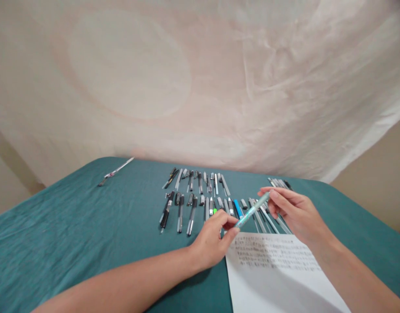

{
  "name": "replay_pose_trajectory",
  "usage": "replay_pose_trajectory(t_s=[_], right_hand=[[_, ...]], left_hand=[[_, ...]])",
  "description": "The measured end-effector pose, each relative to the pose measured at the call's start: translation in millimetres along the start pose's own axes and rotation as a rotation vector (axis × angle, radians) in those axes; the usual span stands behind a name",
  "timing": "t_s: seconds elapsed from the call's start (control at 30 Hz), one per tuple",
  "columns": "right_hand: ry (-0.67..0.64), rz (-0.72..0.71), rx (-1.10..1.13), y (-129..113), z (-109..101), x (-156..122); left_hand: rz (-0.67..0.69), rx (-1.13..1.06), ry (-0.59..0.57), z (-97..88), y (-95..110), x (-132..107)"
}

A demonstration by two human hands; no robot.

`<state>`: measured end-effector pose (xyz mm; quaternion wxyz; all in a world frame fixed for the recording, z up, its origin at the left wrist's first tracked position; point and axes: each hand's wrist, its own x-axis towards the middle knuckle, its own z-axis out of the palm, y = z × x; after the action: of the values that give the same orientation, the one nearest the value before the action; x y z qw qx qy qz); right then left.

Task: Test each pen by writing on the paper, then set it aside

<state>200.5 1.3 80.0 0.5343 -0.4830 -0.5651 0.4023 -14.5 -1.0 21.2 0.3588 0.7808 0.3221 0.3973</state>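
A pale turquoise pen (252,211) is held slantwise between my two hands, above the far edge of a white sheet of paper (268,287) with several lines of handwriting. My left hand (215,239) pinches its lower left end between thumb and fingers. At the upper right end, my right hand (291,211) grips the pen with its fingertips. Behind my hands, pens lie in two rows on the table, among them a blue pen (238,208) and a black pen (166,211). My left hand hides part of the nearer row.
A green cloth (89,243) covers the table. Far left lies a slim whitish stick-like item (117,171) with a dark end. More pens (279,183) lie bunched behind my right hand. A pale hanging sheet (203,87) stands along the table's back edge.
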Motion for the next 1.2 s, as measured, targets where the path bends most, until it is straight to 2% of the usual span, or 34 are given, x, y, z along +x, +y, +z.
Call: replay_pose_trajectory(t_s=[0.2, 0.37, 0.43, 0.53, 0.63, 0.7, 0.8, 0.93, 1.1, 1.2], right_hand=[[0.073, -0.015, -0.017, 1.7, 3.4, -2.6], [0.053, -0.027, -0.106, -4.2, 9.2, -6.0], [0.086, -0.099, -0.191, -4.2, 12.8, -8.2], [0.143, -0.300, -0.452, 0.1, 17.3, -12.7], [0.016, -0.471, -0.809, 6.7, 18.9, -15.6], [-0.085, -0.532, -0.979, 10.9, 18.0, -15.4], [-0.124, -0.533, -1.072, 16.0, 14.8, -12.6], [-0.122, -0.461, -1.042, 21.3, 10.7, -8.6], [-0.187, -0.416, -0.990, 24.2, 14.1, -7.9], [-0.224, -0.406, -0.964, 25.1, 19.7, -9.7]], left_hand=[[-0.011, 0.000, 0.014, 1.6, -0.1, -1.6], [-0.019, -0.008, -0.004, 1.4, 0.6, -1.6], [-0.029, -0.004, 0.016, 0.9, -0.2, -0.7], [-0.046, 0.001, 0.067, 0.6, -2.1, 0.8], [-0.030, 0.005, 0.065, 1.0, -2.7, 0.6], [0.008, 0.009, 0.032, 1.4, -2.1, -0.6], [0.051, -0.004, -0.019, 1.4, -0.6, -3.2], [0.136, -0.046, -0.095, -0.5, 2.0, -6.3], [0.362, 0.037, -0.302, -4.3, 7.2, -9.2], [0.412, 0.056, -0.338, -5.2, 8.9, -9.2]])
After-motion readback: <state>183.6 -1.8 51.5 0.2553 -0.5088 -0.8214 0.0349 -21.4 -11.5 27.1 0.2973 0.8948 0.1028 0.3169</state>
